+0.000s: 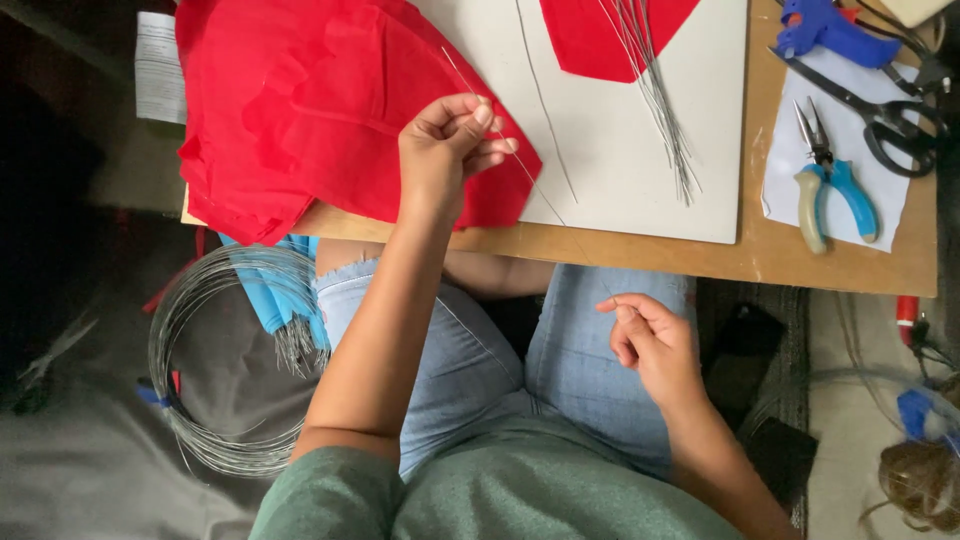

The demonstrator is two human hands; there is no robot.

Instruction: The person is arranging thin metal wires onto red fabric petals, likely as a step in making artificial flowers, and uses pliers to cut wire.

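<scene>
Head view: I am looking down on a wooden table [700, 262] at the top of frame, with my lap in blue jeans [500, 350] below it. A white board [620, 130] is lying on the table, and red tissue paper [300, 110] is spreading over the table's left end. A wire coil [200, 400] is resting on the floor beside my left knee. A bundle of cut wires [660, 110] is lying across the board. At the right of the table, black scissors [880, 115], a blue glue gun [835, 30] and blue-handled pliers [830, 185] are sitting near one another. I am holding a thin wire [545, 195] slantwise between both hands. My left hand [445, 150] is pinching its upper part over the red paper, fingers curled. My right hand [655, 340] is pinching its lower end above my lap, below the table edge.
</scene>
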